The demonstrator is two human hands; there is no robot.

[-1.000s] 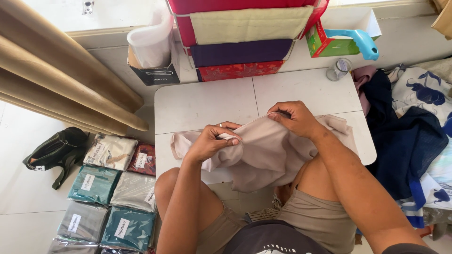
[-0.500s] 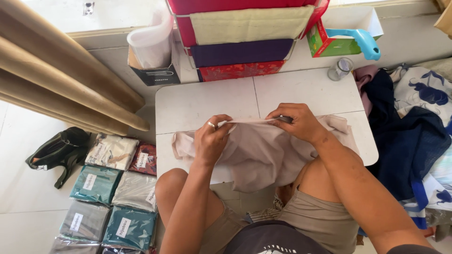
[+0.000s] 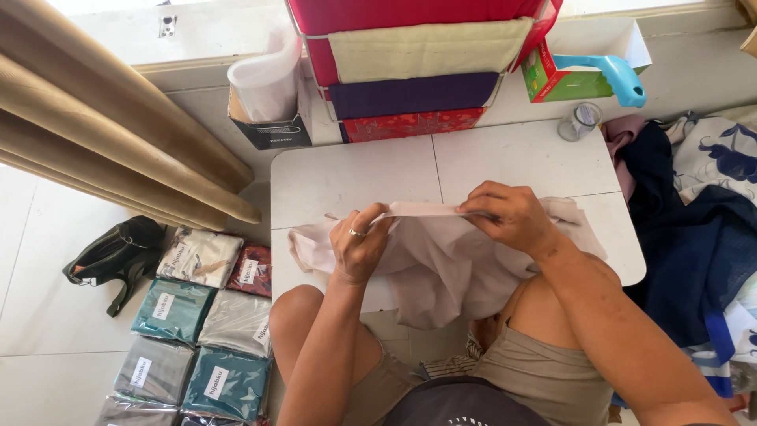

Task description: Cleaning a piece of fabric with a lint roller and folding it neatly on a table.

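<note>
Pinching a folded edge, our left hand [image 3: 359, 241] and right hand [image 3: 509, 217] hold the beige cloth [image 3: 441, 260] taut. It drapes over the white desk's [image 3: 355, 177] near edge.

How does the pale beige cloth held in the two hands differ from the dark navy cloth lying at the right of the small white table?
The pale beige cloth is light and plain; the dark navy cloth is very dark. The beige one lies on the small white table and hangs over its near edge, while the navy one lies in a heap beside it. The left hand and right hand stretch the beige cloth's top edge taut; no hand touches the navy one. Both are soft, creased fabric.
</note>
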